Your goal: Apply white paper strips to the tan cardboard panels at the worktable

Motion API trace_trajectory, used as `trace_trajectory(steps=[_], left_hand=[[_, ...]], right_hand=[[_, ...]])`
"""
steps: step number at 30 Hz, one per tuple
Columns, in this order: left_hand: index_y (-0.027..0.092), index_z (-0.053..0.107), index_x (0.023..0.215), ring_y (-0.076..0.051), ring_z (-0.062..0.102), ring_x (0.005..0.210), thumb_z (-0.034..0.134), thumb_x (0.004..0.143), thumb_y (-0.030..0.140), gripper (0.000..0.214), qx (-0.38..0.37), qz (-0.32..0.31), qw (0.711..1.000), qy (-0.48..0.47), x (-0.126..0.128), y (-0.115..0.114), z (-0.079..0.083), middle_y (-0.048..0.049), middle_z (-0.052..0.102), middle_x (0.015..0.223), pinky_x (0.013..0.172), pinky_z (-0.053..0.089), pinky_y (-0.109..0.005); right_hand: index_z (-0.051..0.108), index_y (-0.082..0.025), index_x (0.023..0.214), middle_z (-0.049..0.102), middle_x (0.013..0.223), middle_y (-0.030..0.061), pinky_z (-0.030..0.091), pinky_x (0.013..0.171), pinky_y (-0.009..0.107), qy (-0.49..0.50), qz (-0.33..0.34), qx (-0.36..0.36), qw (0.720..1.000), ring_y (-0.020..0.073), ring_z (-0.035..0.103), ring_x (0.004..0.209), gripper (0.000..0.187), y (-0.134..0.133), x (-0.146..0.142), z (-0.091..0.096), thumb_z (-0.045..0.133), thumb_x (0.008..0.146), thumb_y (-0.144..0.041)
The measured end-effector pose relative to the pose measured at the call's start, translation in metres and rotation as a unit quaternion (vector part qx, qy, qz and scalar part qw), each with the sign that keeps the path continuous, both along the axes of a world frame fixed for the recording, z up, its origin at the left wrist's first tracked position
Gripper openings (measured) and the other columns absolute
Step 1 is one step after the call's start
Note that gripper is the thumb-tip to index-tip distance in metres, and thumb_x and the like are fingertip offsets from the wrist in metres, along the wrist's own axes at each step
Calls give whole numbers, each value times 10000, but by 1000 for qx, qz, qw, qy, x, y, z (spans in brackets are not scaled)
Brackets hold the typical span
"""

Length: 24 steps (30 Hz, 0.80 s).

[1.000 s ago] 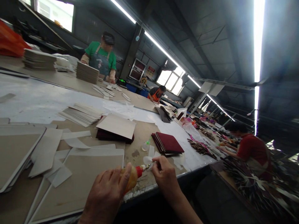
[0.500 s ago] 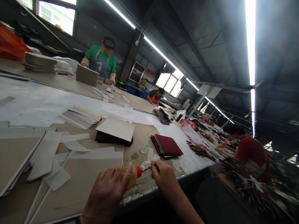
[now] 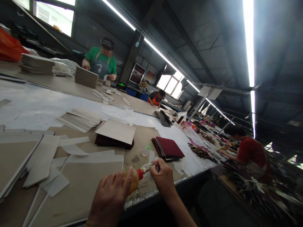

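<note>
Bottle rounded, amber, in left hand; nozzle slim, red-collared.

one left hand and one right hand are counted — two bare hands in all. one bottle is seen with one red cap, and one small bottle with one green tip. dark red piles are counted at two, tall stacks of board at two, and co-workers clearly made out at three — loose pale strips are too overlapped to be counted.
</note>
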<state>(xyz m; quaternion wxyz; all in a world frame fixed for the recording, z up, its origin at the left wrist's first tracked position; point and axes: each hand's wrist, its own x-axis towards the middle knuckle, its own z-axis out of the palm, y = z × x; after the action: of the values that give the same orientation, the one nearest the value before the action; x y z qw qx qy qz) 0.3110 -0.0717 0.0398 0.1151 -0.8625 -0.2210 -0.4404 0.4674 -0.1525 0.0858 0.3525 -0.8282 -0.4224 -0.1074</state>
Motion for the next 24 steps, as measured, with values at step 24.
trace_trajectory(steps=[24], left_hand=[[153, 433, 1194, -186, 539, 790, 573, 649, 59, 571, -95, -35, 995, -15, -4, 5, -28, -50, 600, 930, 699, 428, -316]], right_hand=[[624, -129, 832, 595, 730, 23, 426, 563, 203, 535, 163, 204, 803, 99, 514, 611, 334, -12, -14, 15, 680, 668, -415]])
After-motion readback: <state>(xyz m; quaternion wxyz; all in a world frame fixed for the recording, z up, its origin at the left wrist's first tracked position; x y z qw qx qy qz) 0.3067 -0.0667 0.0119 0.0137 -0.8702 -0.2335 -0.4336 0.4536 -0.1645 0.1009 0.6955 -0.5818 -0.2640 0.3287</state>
